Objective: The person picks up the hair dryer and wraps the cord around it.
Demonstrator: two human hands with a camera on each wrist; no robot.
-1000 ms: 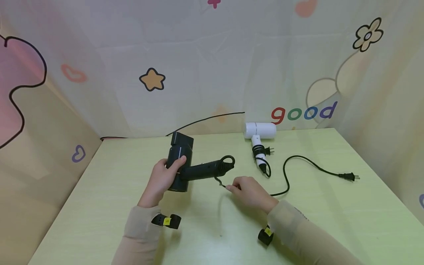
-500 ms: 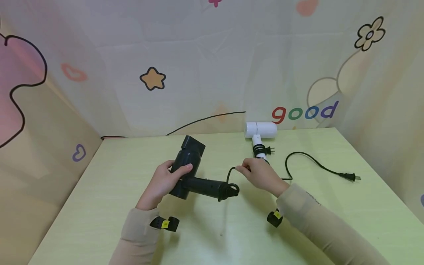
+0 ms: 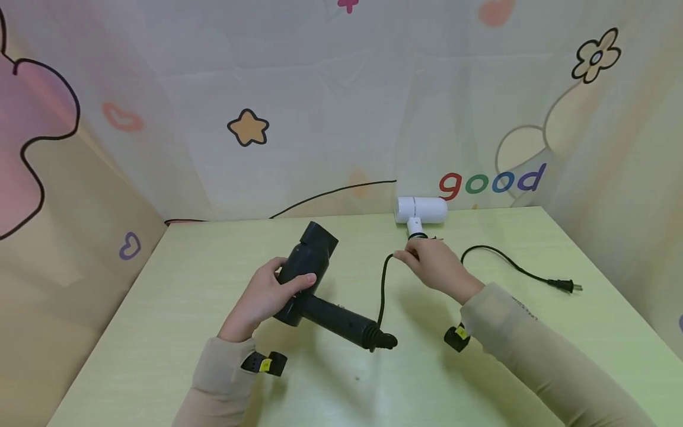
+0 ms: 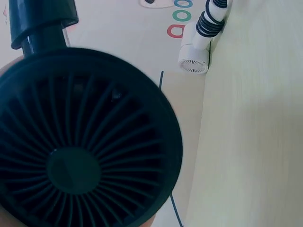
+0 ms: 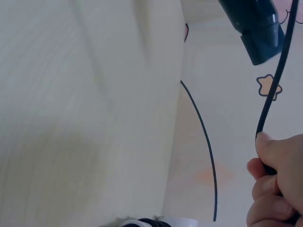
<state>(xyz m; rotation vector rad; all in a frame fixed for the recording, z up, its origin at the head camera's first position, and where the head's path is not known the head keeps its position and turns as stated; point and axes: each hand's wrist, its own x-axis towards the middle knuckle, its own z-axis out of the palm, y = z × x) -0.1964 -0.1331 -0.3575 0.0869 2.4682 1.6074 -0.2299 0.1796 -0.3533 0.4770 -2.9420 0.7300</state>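
My left hand [image 3: 267,296] grips a dark hair dryer [image 3: 341,323] round its barrel, above the table. Its nozzle points up and away, and the handle slants down to the right. In the left wrist view the dryer's round rear grille [image 4: 73,170] fills much of the picture. My right hand [image 3: 440,267] holds the dryer's black power cord [image 3: 383,290] between thumb and curled fingers, right of the dryer. From there the cord drops to the handle's end, where a small loop sits. Past the right hand, the cord runs to a two-pin plug [image 3: 561,286] on the table.
A white hair dryer [image 3: 427,210] lies at the table's back edge, partly behind the right hand. Black cord is wrapped round its handle, clearest in the left wrist view. A printed curtain [image 3: 320,118] hangs behind the pale table [image 3: 187,308].
The right hand has moved up and to the right with the cord, now drawn above the handle's end. The dryer has tilted, its handle end swinging down. The left hand keeps its grip.
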